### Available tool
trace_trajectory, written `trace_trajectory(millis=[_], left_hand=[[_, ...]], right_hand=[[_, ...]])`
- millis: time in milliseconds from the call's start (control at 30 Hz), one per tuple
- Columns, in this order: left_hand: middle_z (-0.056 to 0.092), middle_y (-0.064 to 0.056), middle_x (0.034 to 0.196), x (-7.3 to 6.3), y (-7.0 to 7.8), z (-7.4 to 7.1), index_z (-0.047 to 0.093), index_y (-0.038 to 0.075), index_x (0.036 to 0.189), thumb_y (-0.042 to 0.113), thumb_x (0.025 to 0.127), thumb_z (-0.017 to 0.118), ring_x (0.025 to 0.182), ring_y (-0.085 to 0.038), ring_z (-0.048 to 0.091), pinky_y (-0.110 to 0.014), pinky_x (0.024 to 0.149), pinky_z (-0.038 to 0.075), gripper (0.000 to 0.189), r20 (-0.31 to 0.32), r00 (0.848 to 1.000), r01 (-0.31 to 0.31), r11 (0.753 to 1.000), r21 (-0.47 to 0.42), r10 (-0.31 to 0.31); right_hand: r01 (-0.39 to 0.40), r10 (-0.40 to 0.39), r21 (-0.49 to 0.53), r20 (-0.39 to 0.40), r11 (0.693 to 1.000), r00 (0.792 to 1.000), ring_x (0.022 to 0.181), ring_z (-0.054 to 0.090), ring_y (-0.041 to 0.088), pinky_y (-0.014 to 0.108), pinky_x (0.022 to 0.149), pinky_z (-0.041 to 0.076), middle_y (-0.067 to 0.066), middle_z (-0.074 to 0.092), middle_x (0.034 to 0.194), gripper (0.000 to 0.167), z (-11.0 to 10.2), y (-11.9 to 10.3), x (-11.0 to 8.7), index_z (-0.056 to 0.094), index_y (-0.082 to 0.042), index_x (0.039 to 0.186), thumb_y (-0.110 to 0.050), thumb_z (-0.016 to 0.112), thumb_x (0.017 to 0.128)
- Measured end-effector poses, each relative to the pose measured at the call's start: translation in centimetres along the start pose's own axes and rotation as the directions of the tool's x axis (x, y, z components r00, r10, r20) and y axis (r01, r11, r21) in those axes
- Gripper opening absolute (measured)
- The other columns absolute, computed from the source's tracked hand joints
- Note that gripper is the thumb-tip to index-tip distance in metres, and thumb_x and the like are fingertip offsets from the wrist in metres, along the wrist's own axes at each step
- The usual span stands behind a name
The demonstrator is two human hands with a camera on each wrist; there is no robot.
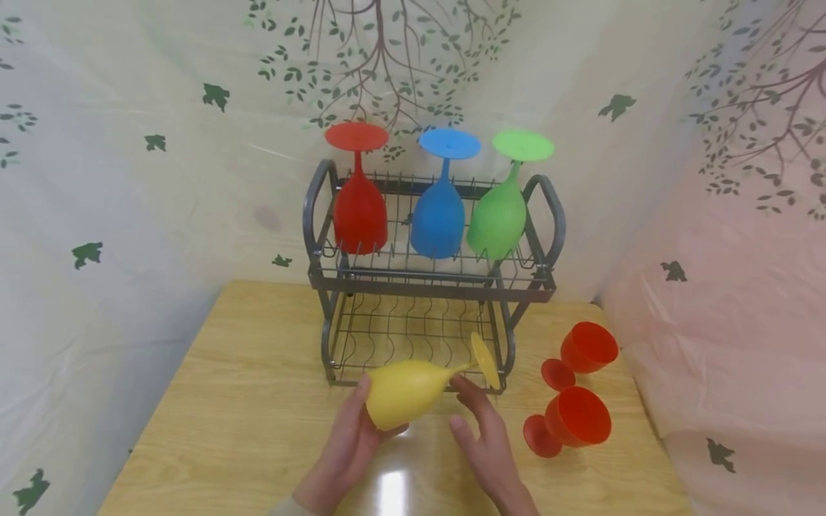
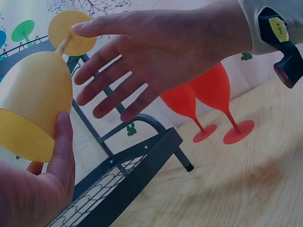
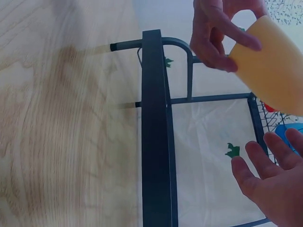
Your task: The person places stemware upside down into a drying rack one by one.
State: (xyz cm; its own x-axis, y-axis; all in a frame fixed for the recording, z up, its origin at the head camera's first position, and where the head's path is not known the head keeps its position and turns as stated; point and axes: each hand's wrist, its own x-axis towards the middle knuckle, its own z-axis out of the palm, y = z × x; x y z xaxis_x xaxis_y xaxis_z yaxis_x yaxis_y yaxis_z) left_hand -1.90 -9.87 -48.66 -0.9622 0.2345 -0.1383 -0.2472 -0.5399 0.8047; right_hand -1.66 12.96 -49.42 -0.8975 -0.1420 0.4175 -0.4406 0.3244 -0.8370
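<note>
My left hand (image 1: 351,444) grips a yellow plastic wine glass (image 1: 406,394) by the bowl near its rim. In the head view the glass lies tilted on its side, its stem and round foot pointing right. My right hand (image 1: 484,437) is beside the stem with fingers spread and nothing gripped. The left wrist view shows the right thumb (image 2: 97,27) in front of the foot; whether it touches cannot be told. Behind stands a dark two-tier dish rack (image 1: 432,290). On its upper tier a red glass (image 1: 360,215), a blue glass (image 1: 439,218) and a green glass (image 1: 498,218) stand upside down.
Two red glasses stand upright on the wooden table (image 1: 245,401) right of the rack, one nearer (image 1: 581,419) and one farther (image 1: 587,350). The rack's lower wire tier (image 1: 413,322) is behind the hands. A leaf-patterned curtain (image 1: 161,208) hangs around the table.
</note>
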Motion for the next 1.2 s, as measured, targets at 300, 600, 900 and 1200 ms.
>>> trace_trajectory(millis=[300,600,900,1200], left_hand=[[0.053,-0.013,0.138,0.3,-0.9,0.6,0.043,0.014,0.147,0.047,0.111,0.03,0.122,-0.028,0.058,-0.048,0.102,0.053,0.051,0.001,0.999,0.046,0.996,-0.077,-0.046],[0.05,-0.014,0.142,0.6,-1.8,0.5,0.037,0.011,0.151,0.043,0.112,0.032,0.126,-0.03,0.057,-0.051,0.105,0.051,0.051,-0.001,0.998,0.057,0.992,-0.112,-0.058],[0.044,-0.013,0.148,0.7,-1.9,0.7,0.034,0.009,0.154,0.042,0.112,0.033,0.133,-0.026,0.052,-0.048,0.114,0.043,0.054,0.012,0.997,0.075,0.992,-0.102,-0.074],[0.057,-0.001,0.14,0.1,-1.7,-0.3,0.054,0.013,0.14,0.033,0.112,0.029,0.13,-0.02,0.055,-0.039,0.112,0.044,0.043,-0.022,0.997,-0.08,0.996,-0.04,0.08]], right_hand=[[-0.115,0.117,0.051,-0.028,0.992,0.993,0.124,0.062,0.023,0.048,0.106,0.049,0.009,0.065,0.139,0.053,1.1,-0.6,0.4,0.057,-0.004,0.143,-0.009,0.07,0.092],[-0.276,0.29,0.2,-0.044,0.94,0.956,0.131,0.058,0.031,0.042,0.113,0.044,0.013,0.063,0.14,0.055,1.8,-1.1,0.9,0.053,-0.001,0.141,-0.007,0.076,0.092],[-0.271,0.296,0.29,-0.045,0.918,0.954,0.133,0.055,0.039,0.026,0.109,0.045,0.023,0.059,0.14,0.053,1.7,-1.3,0.8,0.05,0.008,0.139,-0.001,0.073,0.093],[-0.3,0.342,0.306,-0.09,0.903,0.936,0.129,0.059,0.019,0.024,0.107,0.047,0.022,0.059,0.14,0.058,1.0,-0.5,0.4,0.047,0.006,0.142,0.001,0.074,0.092]])
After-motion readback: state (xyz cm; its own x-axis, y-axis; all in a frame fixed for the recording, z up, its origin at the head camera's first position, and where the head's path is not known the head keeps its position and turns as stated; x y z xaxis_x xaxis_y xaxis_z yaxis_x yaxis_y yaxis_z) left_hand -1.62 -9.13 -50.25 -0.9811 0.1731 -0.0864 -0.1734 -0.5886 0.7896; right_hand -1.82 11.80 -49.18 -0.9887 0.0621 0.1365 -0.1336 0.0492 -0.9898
